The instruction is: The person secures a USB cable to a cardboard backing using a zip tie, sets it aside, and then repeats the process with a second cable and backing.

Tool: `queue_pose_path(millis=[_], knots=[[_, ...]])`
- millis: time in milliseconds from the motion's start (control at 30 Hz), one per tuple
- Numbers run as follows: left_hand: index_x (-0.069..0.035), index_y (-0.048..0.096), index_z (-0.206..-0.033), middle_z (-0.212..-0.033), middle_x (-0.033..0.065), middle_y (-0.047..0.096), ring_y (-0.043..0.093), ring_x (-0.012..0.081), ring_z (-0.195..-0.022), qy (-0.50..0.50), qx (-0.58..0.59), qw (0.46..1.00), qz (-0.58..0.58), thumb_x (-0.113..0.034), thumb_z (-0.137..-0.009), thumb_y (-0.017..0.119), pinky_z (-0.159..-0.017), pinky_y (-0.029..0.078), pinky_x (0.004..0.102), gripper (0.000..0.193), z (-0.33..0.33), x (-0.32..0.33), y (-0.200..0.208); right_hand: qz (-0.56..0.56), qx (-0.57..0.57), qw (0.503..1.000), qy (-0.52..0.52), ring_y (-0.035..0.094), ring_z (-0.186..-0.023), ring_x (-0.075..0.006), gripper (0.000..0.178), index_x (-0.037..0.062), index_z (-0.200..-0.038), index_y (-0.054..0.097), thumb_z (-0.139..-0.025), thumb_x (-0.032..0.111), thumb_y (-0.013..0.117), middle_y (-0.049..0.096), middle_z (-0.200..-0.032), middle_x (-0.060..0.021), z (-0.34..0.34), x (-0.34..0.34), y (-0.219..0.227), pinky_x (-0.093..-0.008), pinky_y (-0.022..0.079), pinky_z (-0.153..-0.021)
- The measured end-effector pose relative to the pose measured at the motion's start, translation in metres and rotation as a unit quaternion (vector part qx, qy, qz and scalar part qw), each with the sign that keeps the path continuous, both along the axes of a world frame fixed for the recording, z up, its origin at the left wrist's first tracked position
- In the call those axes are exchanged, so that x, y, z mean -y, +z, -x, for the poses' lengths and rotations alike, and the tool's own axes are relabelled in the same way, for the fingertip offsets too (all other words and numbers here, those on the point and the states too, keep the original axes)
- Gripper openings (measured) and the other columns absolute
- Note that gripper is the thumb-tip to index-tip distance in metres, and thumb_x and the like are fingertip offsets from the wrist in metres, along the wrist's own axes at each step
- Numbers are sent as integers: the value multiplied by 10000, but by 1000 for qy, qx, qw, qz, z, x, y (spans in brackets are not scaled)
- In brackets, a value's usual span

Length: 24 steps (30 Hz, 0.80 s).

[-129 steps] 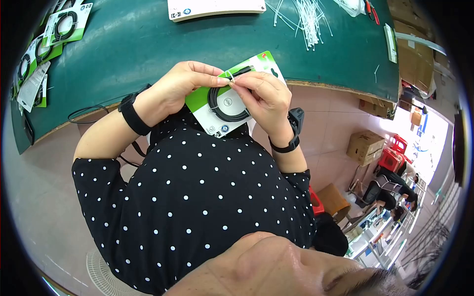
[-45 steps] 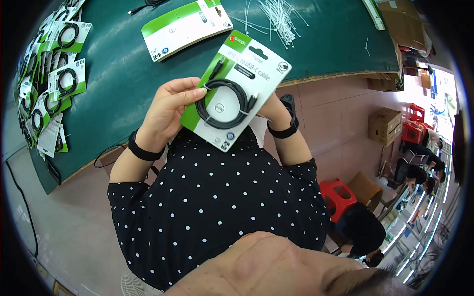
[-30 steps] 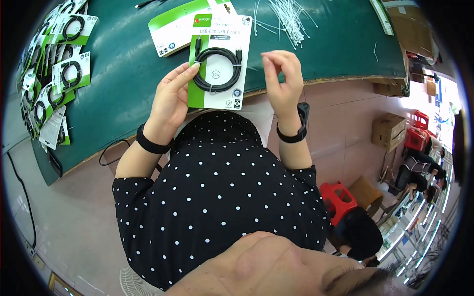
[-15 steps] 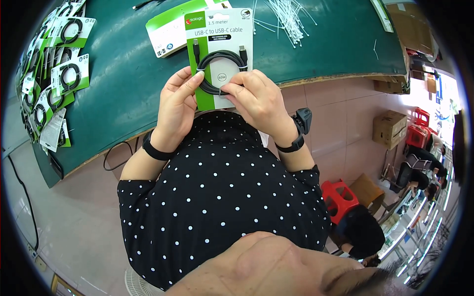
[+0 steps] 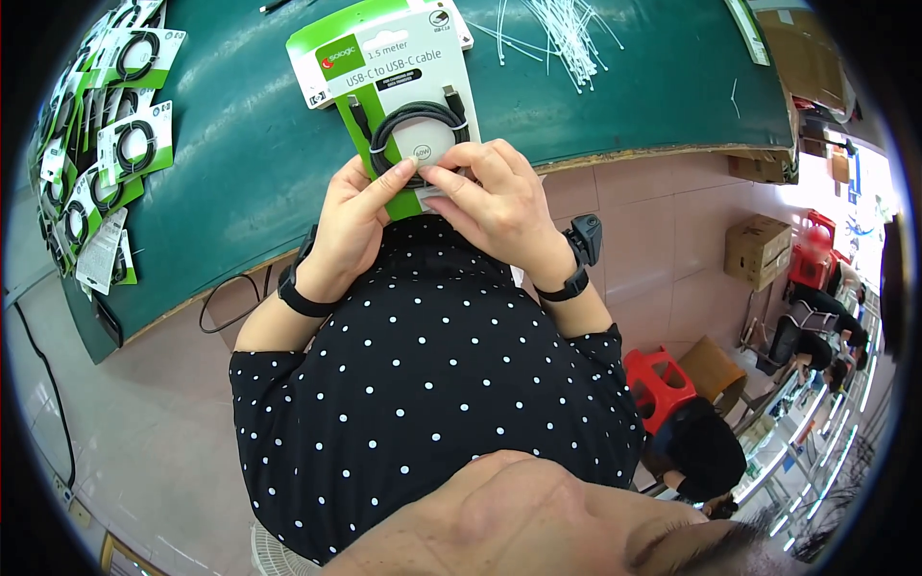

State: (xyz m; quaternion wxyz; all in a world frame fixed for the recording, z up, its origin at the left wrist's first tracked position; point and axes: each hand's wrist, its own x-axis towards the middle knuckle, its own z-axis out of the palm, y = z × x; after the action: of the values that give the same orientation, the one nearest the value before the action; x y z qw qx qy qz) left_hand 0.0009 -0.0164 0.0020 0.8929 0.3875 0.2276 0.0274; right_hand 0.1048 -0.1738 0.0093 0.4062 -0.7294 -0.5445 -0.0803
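Both my hands grip one green-and-white cable card (image 5: 403, 101), upper centre of frame, over the green desk (image 5: 624, 96) edge. Left hand (image 5: 351, 226) pinches its lower left; right hand (image 5: 499, 206) presses fingertips at the coiled black cable (image 5: 413, 134). Risk, as I judge it: pushing too hard may bend the card or pop the coil loose. Finished cards (image 5: 120, 144) lie far left; white ties (image 5: 567, 29) sit top.
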Motion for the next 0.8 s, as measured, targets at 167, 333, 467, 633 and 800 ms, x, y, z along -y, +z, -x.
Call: queue_pose_path(millis=[167, 333, 467, 633, 800], knots=[[-3, 596, -1146, -1107, 90, 659, 635, 151, -987, 4, 6, 1000, 21, -60, -934, 609, -871, 519, 302, 221, 1, 0, -9, 13, 44, 999, -4, 544, -740, -221, 314, 58, -958, 691, -657, 79, 778, 601, -938, -28, 1, -1, -4, -324, 459, -667], [3, 599, -1153, -1120, 97, 660, 630, 159, -1014, 23, 26, 999, -21, -34, -929, 607, -900, 508, 308, 228, 2, -2, 1, -38, -63, 997, -1, 548, -759, -171, 363, 35, -1048, 653, -709, 72, 778, 594, -1014, -51, 0, 6, -5, -297, 454, -691], [9, 600, -1148, -1126, 101, 660, 625, 160, -1033, 32, 85, 991, -95, 11, -910, 613, -907, 506, 306, 239, 1, 0, 2, -123, -235, 960, -88, 556, -847, -132, 409, 7, -1151, 589, -774, 42, 743, 576, -1082, -69, 2, 6, -8, -279, 454, -766], [12, 598, -1150, -1132, 100, 659, 623, 153, -1032, 22, 94, 991, -94, 43, -888, 627, -899, 510, 300, 265, 1, 3, -2, -76, -434, 896, -58, 551, -1010, -128, 418, -27, -1230, 518, -840, 4, 666, 560, -1143, -76, 9, -4, -10, -285, 437, -898], [14, 598, -1149, -1133, 101, 659, 628, 156, -1019, -14, 53, 992, -112, 60, -866, 649, -902, 513, 300, 291, 0, -4, -1, -113, -451, 884, -55, 577, -895, -211, 314, -16, -1118, 549, -834, 67, 656, 592, -995, -110, 11, -12, -17, -321, 466, -803]])
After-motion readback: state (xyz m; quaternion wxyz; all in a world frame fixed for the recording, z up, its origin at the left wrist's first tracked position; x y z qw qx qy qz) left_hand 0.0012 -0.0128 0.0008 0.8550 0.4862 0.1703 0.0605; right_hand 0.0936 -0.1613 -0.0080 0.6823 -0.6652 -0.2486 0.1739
